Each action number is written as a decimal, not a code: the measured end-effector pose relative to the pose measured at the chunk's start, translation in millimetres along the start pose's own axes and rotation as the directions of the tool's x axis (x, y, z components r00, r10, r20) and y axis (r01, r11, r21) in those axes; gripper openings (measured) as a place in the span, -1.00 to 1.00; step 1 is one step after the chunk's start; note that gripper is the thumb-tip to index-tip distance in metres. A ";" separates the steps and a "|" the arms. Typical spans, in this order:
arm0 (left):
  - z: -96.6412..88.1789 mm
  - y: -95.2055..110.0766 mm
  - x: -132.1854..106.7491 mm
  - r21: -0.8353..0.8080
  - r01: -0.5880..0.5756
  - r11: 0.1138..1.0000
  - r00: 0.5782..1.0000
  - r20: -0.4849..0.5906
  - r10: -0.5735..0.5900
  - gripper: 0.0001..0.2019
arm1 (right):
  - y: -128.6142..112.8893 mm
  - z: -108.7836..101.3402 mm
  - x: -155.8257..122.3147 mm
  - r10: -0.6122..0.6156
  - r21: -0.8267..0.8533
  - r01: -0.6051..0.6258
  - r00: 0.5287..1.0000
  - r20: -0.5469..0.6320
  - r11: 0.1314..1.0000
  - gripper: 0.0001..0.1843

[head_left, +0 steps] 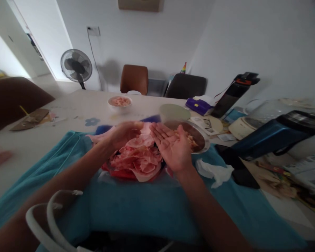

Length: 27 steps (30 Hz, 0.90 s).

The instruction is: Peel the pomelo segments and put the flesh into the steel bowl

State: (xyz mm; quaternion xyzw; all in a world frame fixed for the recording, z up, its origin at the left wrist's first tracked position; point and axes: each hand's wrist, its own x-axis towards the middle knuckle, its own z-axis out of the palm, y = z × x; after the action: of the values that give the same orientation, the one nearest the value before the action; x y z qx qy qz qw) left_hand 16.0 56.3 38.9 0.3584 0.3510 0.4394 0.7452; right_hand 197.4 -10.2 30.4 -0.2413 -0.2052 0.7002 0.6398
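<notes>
- Pink pile [136, 159] is seen between left hand [127, 133] and right hand [175, 145]; probably light, soft, easily torn (best lifted by loose edges).
- Right hand is spread; left is curved, its hold cannot be told.
- Just past the right hand, reach is obstructed by a bowl [202, 147].

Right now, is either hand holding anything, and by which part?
The right hand is open, palm showing, nothing in it. The left hand is by the pink pile; blur hides whether it holds any, or where.
</notes>
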 end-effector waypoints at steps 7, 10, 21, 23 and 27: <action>-1.5 -1.8 -0.7 0.027 -0.011 1.000 1.000 0.010 0.011 -0.92 | -31.5 -21.1 15.8 -0.450 -0.478 0.385 0.893 -0.024 0.790 -0.46; -2.1 -5.1 0.0 0.040 -0.031 0.999 0.999 0.035 0.030 -0.91 | -50.7 -39.5 25.0 -0.642 -0.745 0.397 0.765 -0.054 0.536 -0.52; -2.5 -6.6 -1.0 0.053 -0.045 0.998 0.999 0.029 0.044 -0.91 | -64.4 -59.6 33.1 -0.811 -0.925 0.278 0.583 -0.051 0.258 -0.78; -2.0 -5.8 -1.6 0.047 -0.043 0.998 0.998 0.040 0.041 -0.91 | -65.3 -59.7 32.8 -0.798 -0.937 0.253 0.601 -0.042 0.239 -0.79; -1.3 -4.3 -2.9 0.036 -0.044 0.998 0.998 0.056 0.042 -0.90 | -65.0 -58.6 32.4 -0.748 -0.920 0.261 0.662 -0.050 0.293 -0.81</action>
State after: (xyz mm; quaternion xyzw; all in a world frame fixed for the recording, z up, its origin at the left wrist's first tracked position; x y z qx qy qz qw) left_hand 15.6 52.5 35.2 0.3917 0.3307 0.4386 0.7382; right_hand 282.2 27.2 19.8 -0.6058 -0.4259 0.1646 0.6516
